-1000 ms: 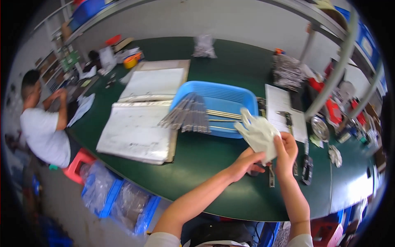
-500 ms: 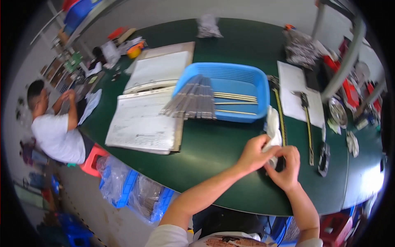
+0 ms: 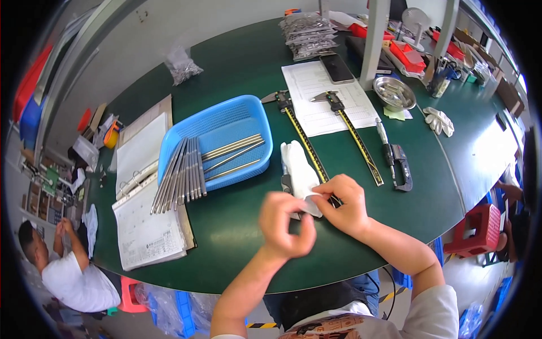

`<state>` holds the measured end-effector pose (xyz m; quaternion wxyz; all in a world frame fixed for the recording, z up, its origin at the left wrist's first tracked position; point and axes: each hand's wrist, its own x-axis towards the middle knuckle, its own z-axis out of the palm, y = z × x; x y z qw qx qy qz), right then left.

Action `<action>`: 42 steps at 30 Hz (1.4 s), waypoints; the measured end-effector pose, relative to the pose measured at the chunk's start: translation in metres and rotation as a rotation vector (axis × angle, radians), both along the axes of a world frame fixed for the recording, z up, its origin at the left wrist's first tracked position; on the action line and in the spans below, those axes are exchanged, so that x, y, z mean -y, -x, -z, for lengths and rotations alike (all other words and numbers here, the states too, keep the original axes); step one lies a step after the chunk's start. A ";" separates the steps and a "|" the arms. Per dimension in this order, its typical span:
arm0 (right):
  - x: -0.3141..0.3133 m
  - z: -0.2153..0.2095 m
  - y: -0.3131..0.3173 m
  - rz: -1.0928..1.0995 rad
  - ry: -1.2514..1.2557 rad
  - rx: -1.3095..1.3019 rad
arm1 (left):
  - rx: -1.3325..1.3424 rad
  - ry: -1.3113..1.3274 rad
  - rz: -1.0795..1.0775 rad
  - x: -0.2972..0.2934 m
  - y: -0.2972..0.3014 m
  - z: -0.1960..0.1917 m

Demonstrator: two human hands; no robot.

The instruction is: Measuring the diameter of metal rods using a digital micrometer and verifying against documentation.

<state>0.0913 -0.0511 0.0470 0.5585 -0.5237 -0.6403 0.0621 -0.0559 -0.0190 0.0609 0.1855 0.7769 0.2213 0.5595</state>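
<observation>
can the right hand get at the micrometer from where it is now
Probably yes: the micrometer lies uncovered, with just the flat-lying end of a caliper between. The right hand seems to pinch the white glove, so it would likely need freeing first.

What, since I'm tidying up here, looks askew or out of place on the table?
The grey rods look askew: they fan over the blue basket's near rim, ends sticking out, while the gold-coloured rods lie inside. A crumpled glove also lies off right, apart from the white glove being handled.
</observation>
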 end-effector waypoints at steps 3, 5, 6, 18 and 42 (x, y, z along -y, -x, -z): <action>0.004 0.002 0.003 -0.058 -0.030 0.007 | -0.103 -0.016 0.189 0.017 -0.011 0.001; 0.005 0.000 0.006 -0.047 -0.063 0.006 | -0.002 0.183 0.181 0.018 -0.011 0.007; 0.007 -0.003 0.007 -0.043 -0.061 -0.044 | 0.104 0.385 0.159 0.017 -0.012 0.009; 0.014 -0.001 0.014 -0.259 -0.019 -0.028 | 0.398 1.064 0.548 0.007 0.004 -0.009; 0.030 -0.007 0.031 -0.626 0.108 -0.001 | 0.548 1.082 0.651 -0.018 -0.021 -0.044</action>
